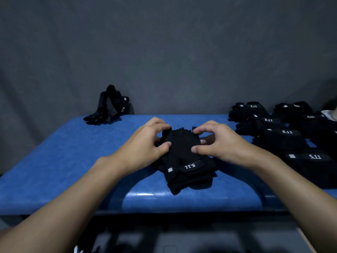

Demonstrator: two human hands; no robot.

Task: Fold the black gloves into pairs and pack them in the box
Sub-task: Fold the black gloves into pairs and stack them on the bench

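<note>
Glove pair (184, 152) lies at centre of counter (54, 161), left hand (145, 143) and right hand (217, 141) both pinching its far finger end. Risk: fabric may spring open if either pinch slips, misaligning layers. Folded pairs (284, 132) stacked right, loose gloves (107, 106) far left; box unseen.
</note>
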